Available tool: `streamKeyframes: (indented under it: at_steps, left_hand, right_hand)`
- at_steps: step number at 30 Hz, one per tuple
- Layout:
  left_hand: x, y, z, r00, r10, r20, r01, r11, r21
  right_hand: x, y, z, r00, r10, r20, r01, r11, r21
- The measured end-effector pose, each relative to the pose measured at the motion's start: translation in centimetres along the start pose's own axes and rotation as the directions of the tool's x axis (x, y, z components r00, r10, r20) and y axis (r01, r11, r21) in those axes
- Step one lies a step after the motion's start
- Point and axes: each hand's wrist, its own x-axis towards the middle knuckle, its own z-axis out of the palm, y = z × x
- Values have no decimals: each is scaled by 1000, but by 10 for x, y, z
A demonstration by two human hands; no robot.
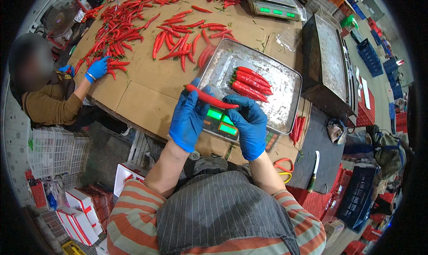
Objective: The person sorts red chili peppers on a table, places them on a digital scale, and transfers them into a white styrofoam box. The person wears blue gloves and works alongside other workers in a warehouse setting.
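Blue-gloved left hand [189, 116] and right hand [249, 126] gripped a slender red chilli [210, 99] at ten and four o'clock, seemingly steadying it.

A produce sorting and weighing workroom is indicated. A large table [149, 99] is covered with cardboard and strewn with red chili peppers [122, 25], and two digital scales are set on it: a near scale [228, 130] topped by a metal tray [285, 114] and a far scale [277, 12]. A blue glove [97, 69] is worn by a co-worker [55, 101] at the table's left side. White plastic baskets [55, 150] are stacked nearby, and blue crates [369, 58] are lined along the right.
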Motion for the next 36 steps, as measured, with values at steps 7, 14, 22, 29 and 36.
streamKeyframes:
  at_steps: [7,14,22,29,36]
  left_hand:
    - [-8,-7,5,992,101,-70,-89,984,157]
    - [-15,-6,34,945,325,-46,-249,800,546]
    - [-18,-20,42,956,270,114,-288,797,531]
    - [-18,-26,32,961,268,72,-227,608,761]
    - [10,35,5,829,536,-161,-259,622,739]
  right_hand:
    - [2,9,-8,999,-49,-15,48,997,-56]
    - [-3,8,-14,995,-94,-35,90,991,-103]
    - [-8,15,-20,967,-251,35,246,901,-356]
    - [-11,9,-31,902,-384,197,408,612,-678]
    - [34,-8,-102,827,-537,169,378,308,-873]
